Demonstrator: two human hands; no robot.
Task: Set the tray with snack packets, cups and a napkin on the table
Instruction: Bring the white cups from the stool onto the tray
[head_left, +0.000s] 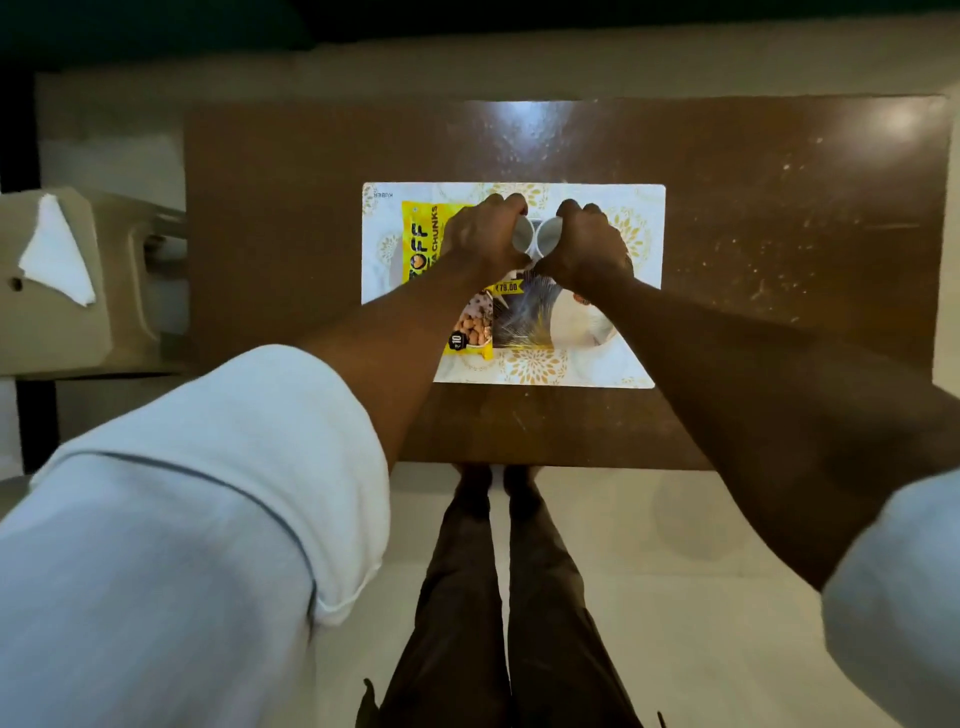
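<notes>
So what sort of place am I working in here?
Most likely a home, perhaps a living or dining room: a worn brown wooden table, a gold-patterned serving tray carrying retail snack packets, and a white napkin lying on beige furniture beside the table.

Looking down on a scuffed brown table (779, 208) catching glare (519, 117), standing on pale floor (649, 519) beside beige plastic furniture (78, 338).

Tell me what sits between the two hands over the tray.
Head view: the left cup in the left hand and the right cup in the right hand, side by side.
</notes>
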